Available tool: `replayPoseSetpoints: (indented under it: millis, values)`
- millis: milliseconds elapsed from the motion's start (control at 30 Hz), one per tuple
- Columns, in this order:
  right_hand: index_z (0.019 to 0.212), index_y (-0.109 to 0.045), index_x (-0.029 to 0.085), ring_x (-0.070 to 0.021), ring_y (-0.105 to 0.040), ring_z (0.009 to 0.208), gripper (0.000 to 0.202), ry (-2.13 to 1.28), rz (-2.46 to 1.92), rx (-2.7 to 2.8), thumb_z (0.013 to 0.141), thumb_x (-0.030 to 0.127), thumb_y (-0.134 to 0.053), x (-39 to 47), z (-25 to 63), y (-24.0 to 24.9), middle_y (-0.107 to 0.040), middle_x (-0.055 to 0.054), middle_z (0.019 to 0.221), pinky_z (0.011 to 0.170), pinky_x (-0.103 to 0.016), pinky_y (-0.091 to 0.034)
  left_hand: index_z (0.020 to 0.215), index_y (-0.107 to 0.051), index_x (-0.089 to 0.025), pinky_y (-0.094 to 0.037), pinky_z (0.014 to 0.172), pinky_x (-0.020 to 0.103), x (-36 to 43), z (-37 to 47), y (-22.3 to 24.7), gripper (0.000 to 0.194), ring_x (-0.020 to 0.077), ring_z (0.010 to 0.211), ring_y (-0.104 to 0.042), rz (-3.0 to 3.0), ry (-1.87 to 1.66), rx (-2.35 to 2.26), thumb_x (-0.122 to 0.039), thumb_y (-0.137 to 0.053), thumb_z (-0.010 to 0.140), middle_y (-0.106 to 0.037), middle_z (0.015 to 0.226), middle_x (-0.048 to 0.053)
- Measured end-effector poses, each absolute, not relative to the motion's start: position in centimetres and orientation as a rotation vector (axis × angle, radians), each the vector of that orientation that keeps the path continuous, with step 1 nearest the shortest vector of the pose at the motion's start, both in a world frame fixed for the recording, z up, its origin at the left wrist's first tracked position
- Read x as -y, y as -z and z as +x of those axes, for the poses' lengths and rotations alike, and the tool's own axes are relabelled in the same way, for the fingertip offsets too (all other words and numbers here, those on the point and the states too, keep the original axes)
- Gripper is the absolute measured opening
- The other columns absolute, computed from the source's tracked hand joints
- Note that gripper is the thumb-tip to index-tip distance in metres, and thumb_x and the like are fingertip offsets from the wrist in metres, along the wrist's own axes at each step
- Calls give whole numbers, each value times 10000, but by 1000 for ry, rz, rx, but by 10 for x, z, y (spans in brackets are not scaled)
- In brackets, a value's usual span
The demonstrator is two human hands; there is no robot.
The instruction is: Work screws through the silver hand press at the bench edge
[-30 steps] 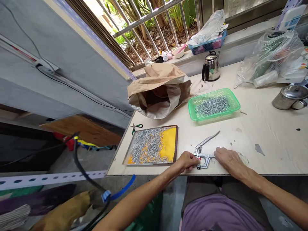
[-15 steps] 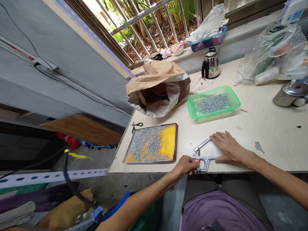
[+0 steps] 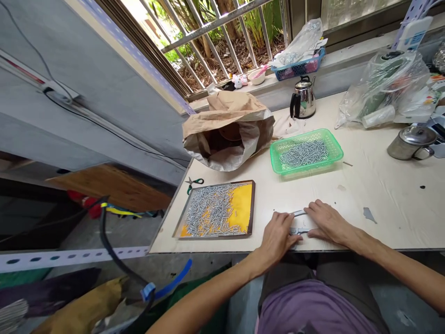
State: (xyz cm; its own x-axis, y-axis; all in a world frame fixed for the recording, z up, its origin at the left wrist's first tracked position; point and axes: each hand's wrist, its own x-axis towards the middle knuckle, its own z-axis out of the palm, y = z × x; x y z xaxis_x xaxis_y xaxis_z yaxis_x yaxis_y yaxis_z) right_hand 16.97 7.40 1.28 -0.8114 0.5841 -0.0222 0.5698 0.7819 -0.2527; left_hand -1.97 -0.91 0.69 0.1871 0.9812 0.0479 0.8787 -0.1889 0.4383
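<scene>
A grey metal hand tool with two long handles (image 3: 299, 230) lies at the table's front edge. My left hand (image 3: 276, 235) is closed over its left end and hides the spring and the head. On the right, my right hand (image 3: 328, 223) grips the handle ends, fingers on the upper handle and thumb by the lower one. Left of my hands sits a shallow tray (image 3: 253, 208) with a yellow bottom, holding many small silver metal pins (image 3: 208, 208). Further back, a green plastic basket (image 3: 334, 141) holds similar pins (image 3: 306, 154).
An open brown paper sack (image 3: 239, 109) stands behind the tray, with green-handled scissors (image 3: 198, 181) at the tray's back left corner. A steel kettle (image 3: 305, 99), a lidded metal mug (image 3: 408, 144) and a plastic-wrapped bundle (image 3: 385, 88) stand further back. Window bars (image 3: 222, 21) rise behind.
My left hand has gone from pinching beside the tool's lower left end to covering its head. The handles are closer together, with my right hand still on them. The view has shifted slightly.
</scene>
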Motion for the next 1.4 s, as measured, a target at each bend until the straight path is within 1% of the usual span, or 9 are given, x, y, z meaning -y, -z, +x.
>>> replayPoseSetpoints:
  millis: [100,233,400,533,667,833,967,1167,1400]
  values:
    - [1066,-557,148,-254,-510,897,555,-418,-964,2905,613,347,-808,-71,173,-13,-577,-94,974,736,-356,-441,1233,-479,-174,-471,903,422,-10,-7,0,639,287,1097,-519,2360,-390,-1595,-328,-775,687,-552,1232,130]
    - [1123,-531,148,-253,-506,897,630,-399,-932,2916,584,293,-824,-70,182,-8,-570,-94,997,753,-357,-443,1247,-449,-168,-496,822,396,-22,-3,3,615,263,982,-550,2400,-217,-1473,-338,-740,733,-581,1142,111]
    - [927,-569,200,-203,-503,824,159,-276,-892,2845,793,119,-599,-64,185,12,-549,-44,854,651,-301,-386,1069,-541,-180,-484,739,359,-19,0,5,259,233,905,-552,2421,-160,-1518,-267,-625,841,-609,968,69]
    - [779,-542,206,-168,-490,734,235,-279,-889,2715,857,23,-416,-61,182,21,-522,-24,775,601,-286,-345,929,-567,-189,-486,739,343,-23,5,7,62,217,892,-559,2407,-82,-1582,-228,-530,898,-610,886,50]
    - [892,-578,205,-205,-507,812,122,-297,-873,2719,826,107,-550,-72,185,9,-562,-56,882,660,-303,-391,1082,-546,-156,-512,815,391,-21,7,11,219,244,976,-578,2394,-159,-1650,-239,-557,880,-628,1017,95]
    - [1029,-607,163,-232,-541,885,359,-553,-846,2890,734,334,-722,-105,190,-18,-606,-108,1003,769,-331,-434,1237,-471,-103,-430,1022,470,8,19,32,330,295,1292,-425,2469,-551,-1671,-139,-424,912,-487,1345,193]
    - [927,-658,182,-212,-549,874,118,-391,-1052,2904,855,212,-569,-120,180,-25,-645,-83,931,768,-324,-396,1280,-451,-136,-411,1047,492,26,34,36,363,287,1291,-437,2410,-652,-1546,-228,-441,929,-521,1326,164]
    - [875,-683,182,-232,-522,906,173,-139,-1194,2876,886,174,-510,-119,143,-32,-653,-96,911,772,-366,-335,1259,-475,-160,-339,1095,516,24,38,21,370,262,1212,-501,2253,-624,-1514,-305,-482,919,-601,1206,118]
    - [717,-666,218,-197,-486,855,154,-240,-379,3134,820,134,-589,-71,90,-23,-606,-62,890,669,-327,-329,1319,-460,-105,-430,1009,463,26,38,37,439,303,1189,-523,2244,-548,-1463,-281,-434,917,-567,1275,169]
